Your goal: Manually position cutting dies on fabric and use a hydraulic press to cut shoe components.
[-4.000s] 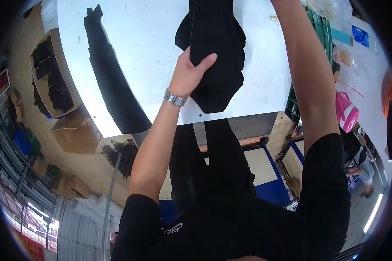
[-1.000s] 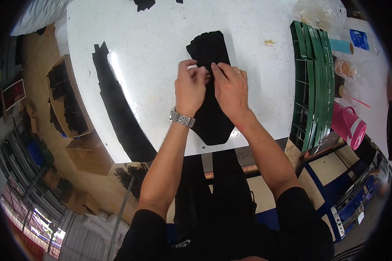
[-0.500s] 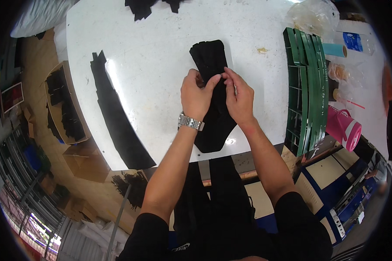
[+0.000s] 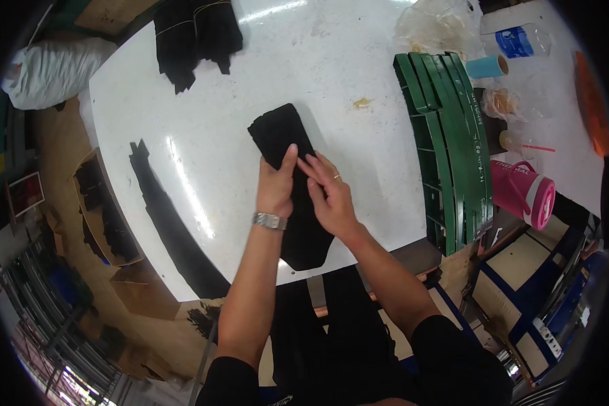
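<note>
A long stack of black fabric pieces (image 4: 281,127) lies on the white table in front of me, tapered at its near end. My left hand (image 4: 275,189), with a metal watch on its wrist, grips the left edge of the stack. Its thumb rests on top and the other fingers are mostly hidden. From the other side, my right hand (image 4: 333,201) lies against the right edge, fingers stretched out over the fabric, the tips close to the left thumb. A ring shows on one of its fingers.
Left of the stack is a long strip of overlapping black pieces (image 4: 172,230). Banded black bundles (image 4: 199,37) lie at the far left of the white table (image 4: 358,135). Along the right edge stand green slotted racks (image 4: 446,155), with a pink jug (image 4: 524,193) beyond. A cardboard box (image 4: 91,210) stands lower left.
The view has shifted, bringing the far bundles more into sight. The stack's far end now looks flatter and more even. My right fingers have gone from a pinch to lying stretched over it.
</note>
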A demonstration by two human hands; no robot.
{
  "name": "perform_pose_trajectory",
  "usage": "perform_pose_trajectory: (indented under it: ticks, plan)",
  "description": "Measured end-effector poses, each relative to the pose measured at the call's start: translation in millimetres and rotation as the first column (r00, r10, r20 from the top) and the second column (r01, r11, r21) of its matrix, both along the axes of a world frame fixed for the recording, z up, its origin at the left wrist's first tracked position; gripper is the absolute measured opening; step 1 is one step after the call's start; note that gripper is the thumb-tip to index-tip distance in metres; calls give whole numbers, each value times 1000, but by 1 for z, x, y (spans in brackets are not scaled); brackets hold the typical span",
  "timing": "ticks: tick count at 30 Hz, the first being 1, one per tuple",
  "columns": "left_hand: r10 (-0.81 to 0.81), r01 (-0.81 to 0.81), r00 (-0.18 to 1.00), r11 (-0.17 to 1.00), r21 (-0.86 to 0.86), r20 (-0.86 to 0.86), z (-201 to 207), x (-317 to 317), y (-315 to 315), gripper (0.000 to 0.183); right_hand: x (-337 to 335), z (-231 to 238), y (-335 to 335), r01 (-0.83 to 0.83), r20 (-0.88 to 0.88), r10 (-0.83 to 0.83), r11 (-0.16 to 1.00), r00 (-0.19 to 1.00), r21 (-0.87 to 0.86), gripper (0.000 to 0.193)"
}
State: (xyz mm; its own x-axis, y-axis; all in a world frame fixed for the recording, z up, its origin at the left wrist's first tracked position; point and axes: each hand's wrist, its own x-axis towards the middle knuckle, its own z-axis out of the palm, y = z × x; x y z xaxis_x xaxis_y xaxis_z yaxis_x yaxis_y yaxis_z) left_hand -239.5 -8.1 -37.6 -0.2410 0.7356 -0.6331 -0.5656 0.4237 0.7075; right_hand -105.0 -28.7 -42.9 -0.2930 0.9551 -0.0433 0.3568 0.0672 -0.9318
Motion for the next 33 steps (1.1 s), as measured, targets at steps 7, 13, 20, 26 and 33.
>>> perform_pose_trajectory:
  ticks: [7, 13, 20, 26, 33]
  plan:
    - [-47, 77, 926, 995, -67, 376, 6, -29, -10, 57, -11, 33, 1, -222, 320, 107, 910, 941, 349, 54]
    - [-121, 24, 815, 984, 176, 567, -18, -27, -34, 74, -14, 55, -6, -383, 459, 168, 818, 872, 429, 56]
    - [29, -118, 865, 982, 146, 502, -33, -36, -72, 65, 5, 88, 15, -418, 73, 414, 907, 907, 48, 35]
    - [-78, 0, 944, 972, 237, 319, 1, -45, -82, 68, 70, 24, 144, -276, 649, -65, 869, 758, 410, 20]
    - [-122, 25, 929, 962, 271, 349, 25, -25, -74, 71, 49, 31, 116, -115, 316, 109, 993, 942, 0, 9]
